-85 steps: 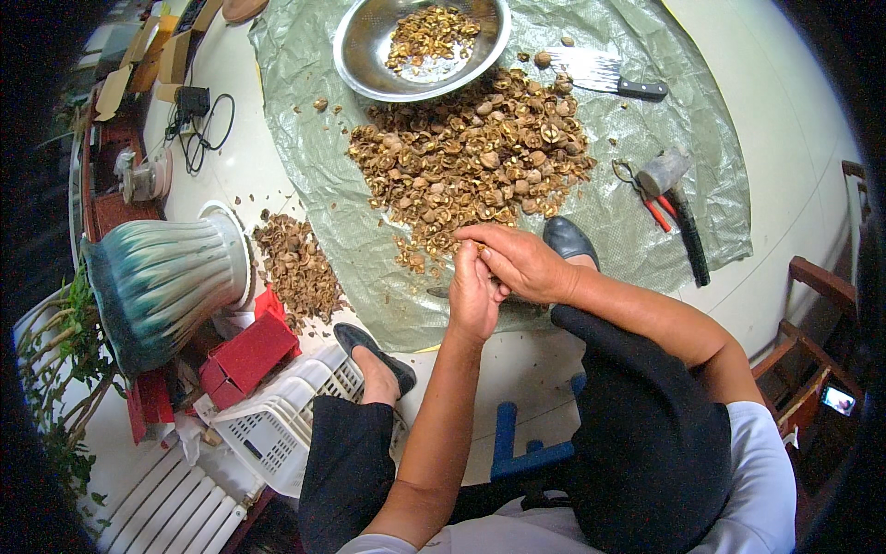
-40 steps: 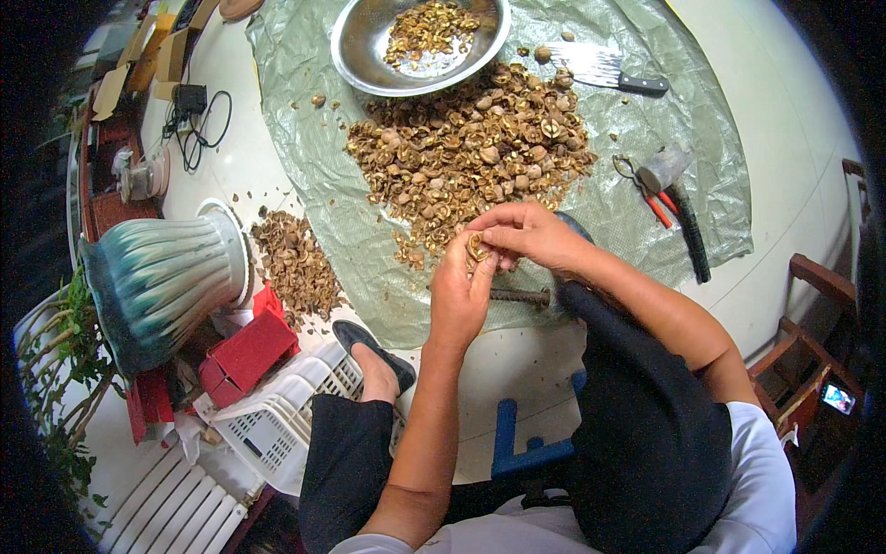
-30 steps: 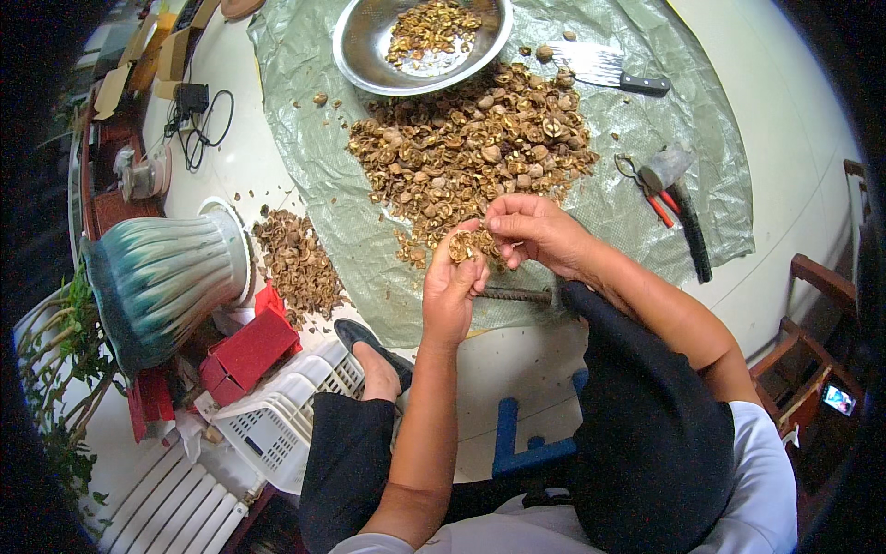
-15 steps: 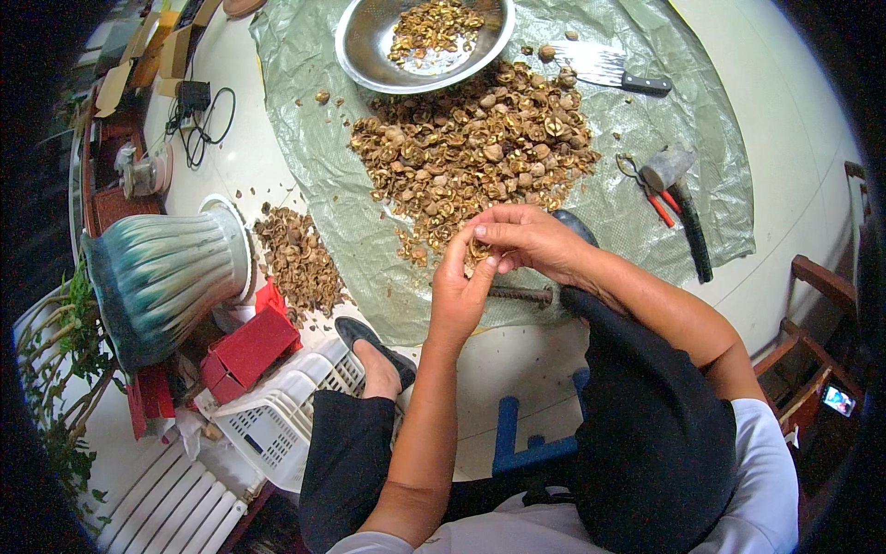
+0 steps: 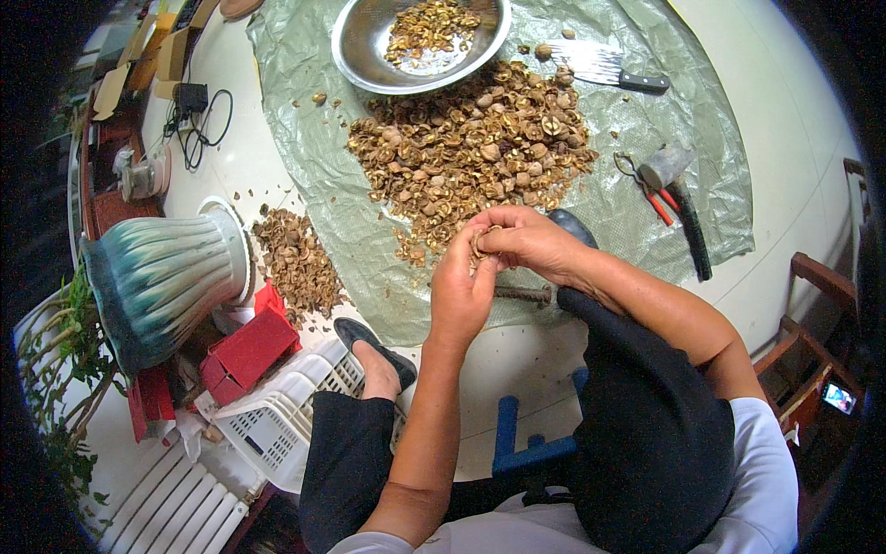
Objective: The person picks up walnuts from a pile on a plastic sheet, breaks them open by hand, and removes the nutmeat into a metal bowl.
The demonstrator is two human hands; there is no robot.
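Bowl (image 5: 363,46) behind walnut pile (image 5: 475,148) on sheet (image 5: 309,152), mallet (image 5: 688,226) right, pot (image 5: 166,282) left

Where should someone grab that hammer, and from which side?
Probably by the handle, close to its lower end, coming from the near side with the right hand. The hammer lies flat; its long, slim black handle points back toward the near side, while the blunt grey head is at the far end, with the pliers close on its left.

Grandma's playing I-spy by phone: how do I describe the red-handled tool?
Find the big green sheet, then its right side, past the heap of cracked walnuts. A hammer with a black handle lies there. The tool is just left of it; unlike the hammer, it has bright red handles.
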